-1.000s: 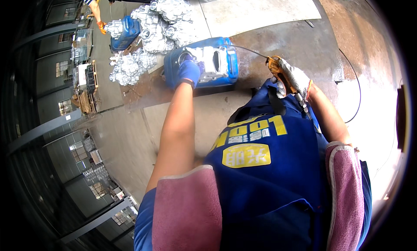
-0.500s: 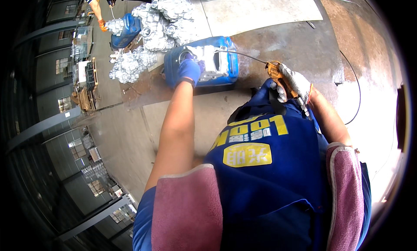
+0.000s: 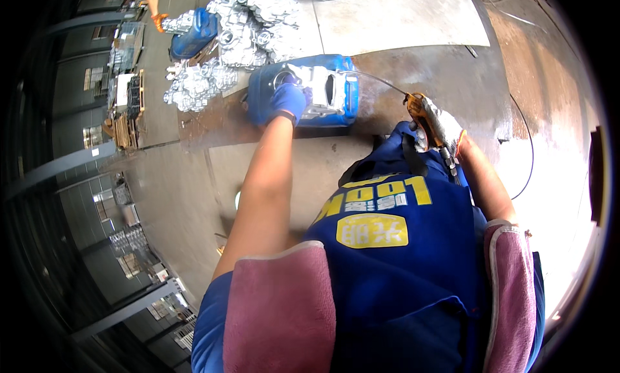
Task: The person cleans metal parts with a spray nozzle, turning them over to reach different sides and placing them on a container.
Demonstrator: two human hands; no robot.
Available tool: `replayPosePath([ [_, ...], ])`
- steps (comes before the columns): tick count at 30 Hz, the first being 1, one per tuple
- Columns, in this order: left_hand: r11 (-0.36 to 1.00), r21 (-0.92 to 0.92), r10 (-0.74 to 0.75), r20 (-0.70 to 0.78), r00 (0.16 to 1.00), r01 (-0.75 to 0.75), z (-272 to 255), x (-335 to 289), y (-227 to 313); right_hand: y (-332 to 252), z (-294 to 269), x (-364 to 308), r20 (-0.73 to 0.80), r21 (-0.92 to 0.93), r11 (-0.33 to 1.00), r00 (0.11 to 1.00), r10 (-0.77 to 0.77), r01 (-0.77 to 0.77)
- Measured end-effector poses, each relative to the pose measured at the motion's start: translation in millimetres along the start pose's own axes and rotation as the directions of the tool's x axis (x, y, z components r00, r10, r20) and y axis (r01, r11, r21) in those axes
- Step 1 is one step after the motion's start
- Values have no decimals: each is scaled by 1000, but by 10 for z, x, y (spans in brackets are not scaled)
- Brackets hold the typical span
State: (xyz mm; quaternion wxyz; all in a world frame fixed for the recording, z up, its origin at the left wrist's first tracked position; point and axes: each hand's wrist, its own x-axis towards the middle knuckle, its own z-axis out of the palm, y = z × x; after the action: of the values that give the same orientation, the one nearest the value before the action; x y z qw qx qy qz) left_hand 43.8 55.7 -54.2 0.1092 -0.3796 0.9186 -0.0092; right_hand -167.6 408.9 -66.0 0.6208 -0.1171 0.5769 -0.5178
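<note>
The tip of the thin, curved, dark rod (image 3: pixel 381 81) shifts rightward across the silver cast-metal housing (image 3: pixel 315 89); the co-worker's striped shirt leaves view.

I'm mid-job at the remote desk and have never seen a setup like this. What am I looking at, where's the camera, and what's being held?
There is no robot here, just a person wearing gloves. The view comes from the left one of two fisheye cameras on their head, looking down, so straight edges bend near the rim. The left hand, in a blue glove, is on a silvery metal casting lying on a blue plastic container; its exact grip is hidden. The right hand, in a whitish glove, holds an orange tool with a thin dark rod reaching toward the casting. Beyond are piled castings and a co-worker's orange-gloved hand.
</note>
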Motion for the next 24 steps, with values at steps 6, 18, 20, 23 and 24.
replayPosePath([
  [6, 989, 79, -130, 29, 991, 127, 182, 402, 192, 534, -221, 485, -148, 378, 913, 983, -107, 156],
  [18, 928, 119, -368, 154, 917, 353, -206, 302, 295, 324, -455, -18, -238, 169, 985, 971, -3, 44],
  [20, 921, 142, -381, 153, 912, 362, -281, 200, 281, 258, -441, -14, -221, 144, 990, 975, 24, 8],
  [23, 919, 168, -382, 151, 912, 357, -393, 104, 268, 220, -419, 23, -201, 111, 993, 978, 47, -25],
  [24, 917, 179, -383, 147, 912, 357, -424, 75, 268, 217, -415, 41, -199, 104, 994, 979, 51, -31],
])
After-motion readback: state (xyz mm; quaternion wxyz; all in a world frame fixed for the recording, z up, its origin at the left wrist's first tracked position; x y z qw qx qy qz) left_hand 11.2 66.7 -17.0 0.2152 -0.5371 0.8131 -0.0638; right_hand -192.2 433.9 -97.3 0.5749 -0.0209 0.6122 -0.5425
